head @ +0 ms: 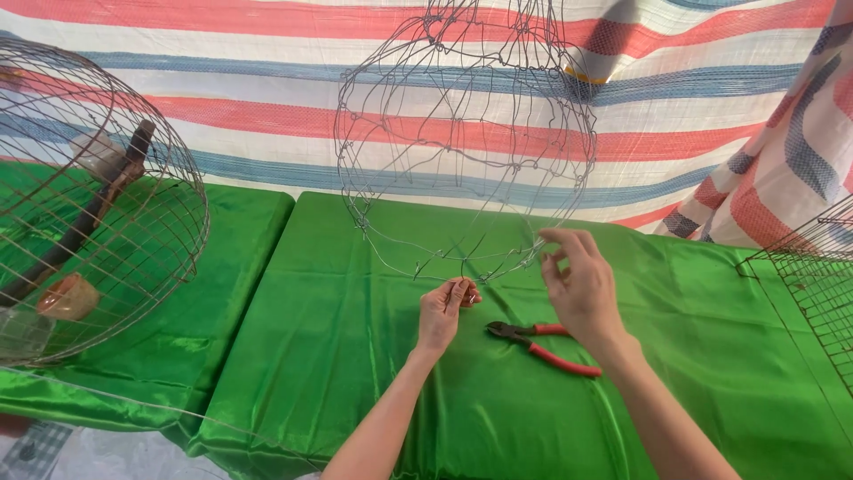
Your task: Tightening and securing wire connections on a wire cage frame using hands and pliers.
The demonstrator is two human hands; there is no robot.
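Observation:
A rounded wire frame (pixel 466 133) of thin grey wire stands tilted above the green table (pixel 355 356), its lower rim near the cloth. My left hand (pixel 442 313) pinches the bottom rim of the frame at its lowest point. My right hand (pixel 577 283) is raised just to the right, thumb and forefinger closed on a wire end of the same rim. Red-handled pliers (pixel 542 342) lie on the cloth between my two wrists, untouched.
A finished round wire cage (pixel 98 204) with a dark perch and small cups lies on its side at the left. A flat wire grid (pixel 813 284) rests at the right edge. A striped red, white and blue tarp (pixel 267 107) hangs behind.

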